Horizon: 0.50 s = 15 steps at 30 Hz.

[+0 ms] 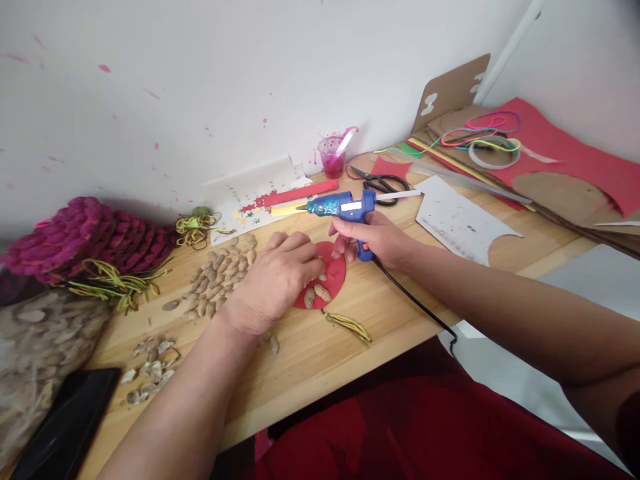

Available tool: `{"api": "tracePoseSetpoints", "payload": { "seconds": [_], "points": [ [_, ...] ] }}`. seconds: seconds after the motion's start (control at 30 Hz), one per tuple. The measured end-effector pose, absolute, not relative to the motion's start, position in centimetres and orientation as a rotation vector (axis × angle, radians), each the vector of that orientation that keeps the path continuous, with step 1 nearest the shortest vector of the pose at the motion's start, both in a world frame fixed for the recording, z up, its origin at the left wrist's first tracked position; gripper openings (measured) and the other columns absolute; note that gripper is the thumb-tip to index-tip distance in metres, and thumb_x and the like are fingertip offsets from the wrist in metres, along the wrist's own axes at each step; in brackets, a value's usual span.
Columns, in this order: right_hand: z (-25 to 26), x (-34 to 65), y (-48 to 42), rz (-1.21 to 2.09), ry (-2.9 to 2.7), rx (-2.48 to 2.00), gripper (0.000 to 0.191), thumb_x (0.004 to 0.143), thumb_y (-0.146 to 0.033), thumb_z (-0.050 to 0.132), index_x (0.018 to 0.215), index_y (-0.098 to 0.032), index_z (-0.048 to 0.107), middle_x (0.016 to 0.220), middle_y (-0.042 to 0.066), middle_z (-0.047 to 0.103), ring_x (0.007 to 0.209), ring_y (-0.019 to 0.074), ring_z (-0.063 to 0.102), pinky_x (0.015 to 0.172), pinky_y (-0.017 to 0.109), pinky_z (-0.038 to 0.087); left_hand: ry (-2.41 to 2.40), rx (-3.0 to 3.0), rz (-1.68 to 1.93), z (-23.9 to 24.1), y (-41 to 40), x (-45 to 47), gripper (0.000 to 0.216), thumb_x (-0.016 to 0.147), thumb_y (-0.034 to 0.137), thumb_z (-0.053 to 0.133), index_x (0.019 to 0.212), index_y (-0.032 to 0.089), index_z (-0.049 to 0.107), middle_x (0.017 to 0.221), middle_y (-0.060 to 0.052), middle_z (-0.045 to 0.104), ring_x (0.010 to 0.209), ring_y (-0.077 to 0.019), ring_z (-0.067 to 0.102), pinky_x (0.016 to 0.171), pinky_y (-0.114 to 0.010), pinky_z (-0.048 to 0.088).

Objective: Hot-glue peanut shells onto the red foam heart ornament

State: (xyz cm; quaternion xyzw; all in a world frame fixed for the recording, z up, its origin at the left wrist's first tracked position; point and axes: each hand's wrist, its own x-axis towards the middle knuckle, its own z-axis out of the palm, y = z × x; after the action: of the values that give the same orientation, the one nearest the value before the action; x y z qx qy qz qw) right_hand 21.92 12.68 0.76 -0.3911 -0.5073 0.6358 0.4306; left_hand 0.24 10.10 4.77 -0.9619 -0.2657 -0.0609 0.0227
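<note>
My right hand grips a blue glue gun by its handle, nozzle pointing left, its black cord trailing off the table's front edge. My left hand lies palm down on a red paper circle, fingers bent and pressed onto peanut shells that sit on the circle. Whether the fingertips pinch a shell is hidden. A pile of peanut shells lies just left of that hand.
Wooden table against a white wall. Black scissors, a pink cup, white paper, red sheets and cardboard at back right. Magenta woven piece, coloured rubber bands, a sack and a black phone on the left.
</note>
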Motion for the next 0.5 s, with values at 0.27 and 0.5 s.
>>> {"api": "tracePoseSetpoints", "payload": {
  "seconds": [0.27,0.5],
  "points": [
    [0.9,21.9,12.5,1.596,-1.207,-0.980,0.033,0.080,-0.048,0.079,0.080,-0.017,0.068,0.057,0.001,0.066,0.057,0.0154,0.068,0.044,0.021,0.049,-0.842,-2.970,-0.311,4.0,10.0,0.1,0.013,0.099,0.020,0.055,0.095,0.018,0.067,0.094,-0.008,0.068,0.097,-0.0251,0.057,0.083,-0.040,0.040],
    [2.1,23.1,11.9,1.573,-1.150,-0.876,0.040,0.083,-0.057,0.075,0.090,-0.019,0.065,0.071,0.002,0.069,0.065,0.0170,0.073,0.045,0.020,0.050,-1.649,-3.177,-1.672,3.8,10.2,-1.2,0.013,0.091,0.032,0.068,0.097,0.020,0.070,0.087,-0.003,0.071,0.077,-0.0164,0.063,0.073,-0.032,0.050]
  ]
}}
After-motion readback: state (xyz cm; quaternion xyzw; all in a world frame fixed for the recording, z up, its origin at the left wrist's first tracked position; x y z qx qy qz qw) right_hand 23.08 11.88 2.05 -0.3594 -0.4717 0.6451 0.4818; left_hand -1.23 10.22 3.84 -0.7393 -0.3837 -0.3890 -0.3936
